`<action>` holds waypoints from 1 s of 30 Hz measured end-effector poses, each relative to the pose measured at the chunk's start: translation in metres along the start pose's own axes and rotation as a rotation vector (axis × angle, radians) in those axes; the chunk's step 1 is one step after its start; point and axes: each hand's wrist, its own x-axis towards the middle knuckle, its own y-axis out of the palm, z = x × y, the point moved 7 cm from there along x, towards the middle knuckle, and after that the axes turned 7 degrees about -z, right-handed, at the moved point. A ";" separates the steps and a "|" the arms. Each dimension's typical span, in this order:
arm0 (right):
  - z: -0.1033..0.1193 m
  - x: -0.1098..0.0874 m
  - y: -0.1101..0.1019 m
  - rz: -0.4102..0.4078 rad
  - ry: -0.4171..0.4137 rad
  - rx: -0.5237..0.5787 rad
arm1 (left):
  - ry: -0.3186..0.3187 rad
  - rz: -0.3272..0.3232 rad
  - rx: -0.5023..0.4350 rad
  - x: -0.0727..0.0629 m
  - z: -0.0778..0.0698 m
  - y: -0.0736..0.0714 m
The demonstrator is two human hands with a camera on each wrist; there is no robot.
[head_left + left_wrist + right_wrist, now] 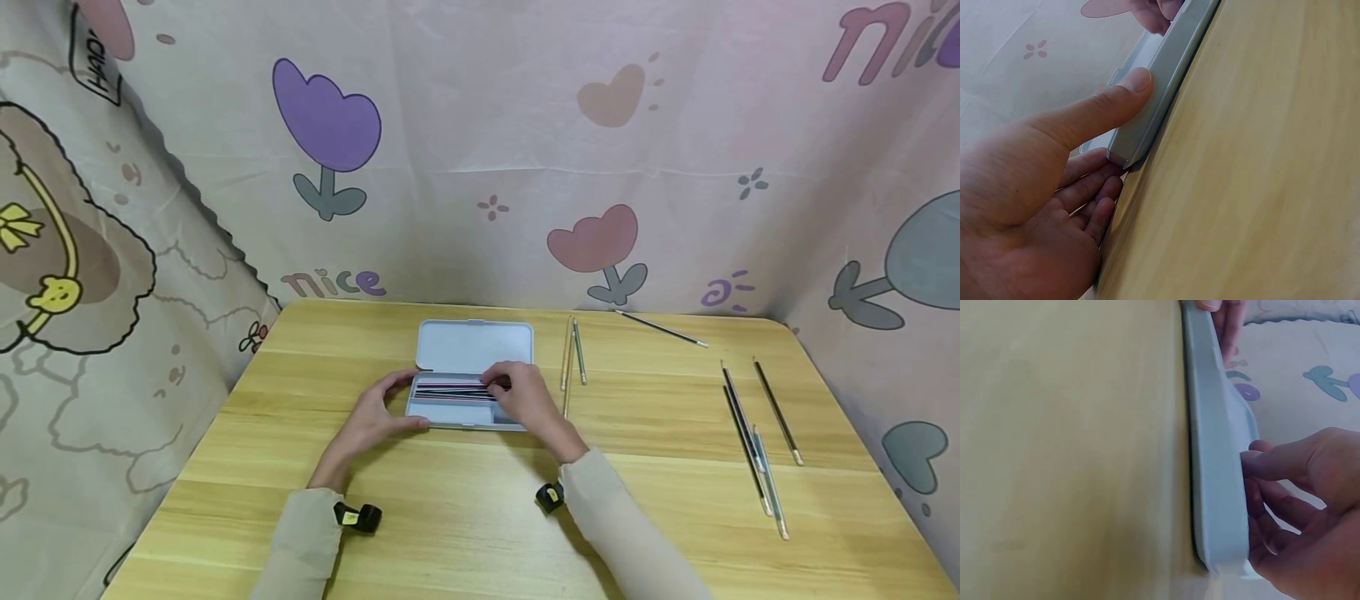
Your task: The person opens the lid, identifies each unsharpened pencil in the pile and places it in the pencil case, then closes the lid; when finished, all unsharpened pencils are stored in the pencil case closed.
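Note:
A pale blue pencil case [450, 413] lies on the table with its lid [475, 346] folded back. Several dark and reddish pencils [453, 392] lie lengthwise in its rear compartment. My left hand [372, 414] holds the case's left end; in the left wrist view the thumb [1137, 80] lies on the front wall and the fingers are round the corner. The right hand [522, 400] reaches into the right part of the case, fingers bent at the pencils' ends. In the right wrist view its fingertips are hidden behind the case wall, so I cannot tell what they hold.
Right of the case lie several loose pencils, among them a green one [580, 354]. A dark pencil [662, 328] is near the back edge. More dark pencils [777, 412] and a silvery one [772, 483] lie at the table's right. A printed cloth [450, 125] hangs behind the table.

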 end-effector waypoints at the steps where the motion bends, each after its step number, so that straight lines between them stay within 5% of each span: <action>1: 0.000 -0.001 -0.003 -0.009 -0.003 0.006 | 0.000 0.001 0.001 0.000 0.000 0.000; 16: -0.005 -0.024 -0.082 -0.141 -0.007 0.054 | 0.005 0.005 0.005 0.000 0.001 0.000; 30: -0.034 -0.073 -0.152 -0.275 0.016 -0.071 | 0.013 0.008 0.002 0.000 -0.001 0.000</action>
